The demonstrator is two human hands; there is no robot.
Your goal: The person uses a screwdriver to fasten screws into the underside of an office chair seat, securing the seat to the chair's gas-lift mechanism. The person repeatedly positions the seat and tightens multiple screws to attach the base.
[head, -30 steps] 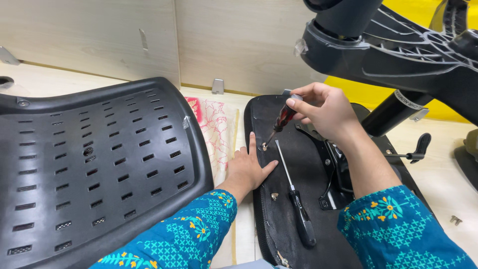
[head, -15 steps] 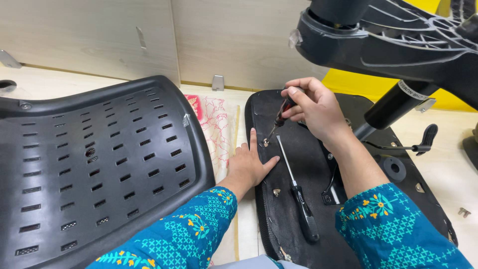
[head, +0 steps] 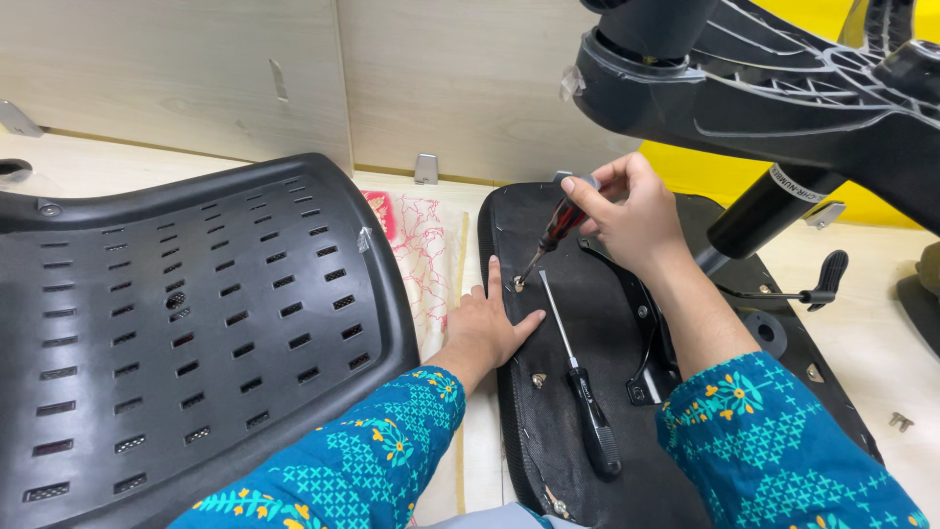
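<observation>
Head view: right hand [head: 632, 211], frame centre, is gripping a red-handled screwdriver [head: 553, 235], fingers closed round the handle, tip sitting on a screw [head: 518, 284] in the black seat underside [head: 587, 323]. Left hand [head: 490, 328] is lying flat, fingers spread, holding nothing, pressing the panel just below the screw. Judging by the slant, keeping the shaft more upright w/ firm downward pressure should stop slipping. Screw looks small, silvery, near the panel's left edge. A black-handled screwdriver [head: 578, 387] is lying beside it; a slotted backrest [head: 186, 323] is filling the left.
</observation>
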